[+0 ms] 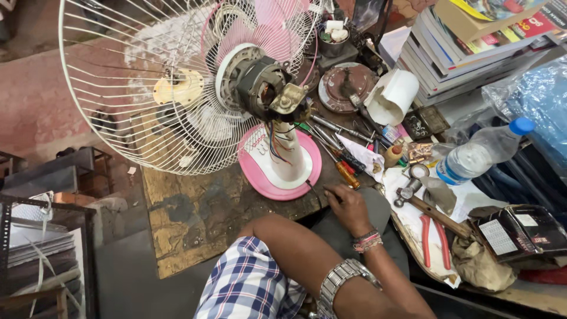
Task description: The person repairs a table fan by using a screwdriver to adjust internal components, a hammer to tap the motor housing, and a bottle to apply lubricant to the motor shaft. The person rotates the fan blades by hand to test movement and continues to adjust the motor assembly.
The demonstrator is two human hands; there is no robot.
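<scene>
A table fan stands on a worn wooden board (189,218). It has a white wire guard (118,88), pink blades, a bare motor (260,88) with loose coloured wires, and a pink and white base (260,177). My right hand (348,205), with beaded bracelets at the wrist, rests knuckles up at the board's near edge, just right of the base. Its fingers curl down beside an orange-handled screwdriver (346,173), and I cannot see whether they hold anything. My left forearm wears a metal watch (339,279) and passes under the right forearm, which hides the left hand.
Several screwdrivers lie right of the base. A hammer (413,195), red pliers (434,236), a plastic water bottle (481,155), a white motor cover (393,94), a round brown part (345,85) and stacked books (466,53) crowd the right side. Metal racks (41,236) stand at the lower left.
</scene>
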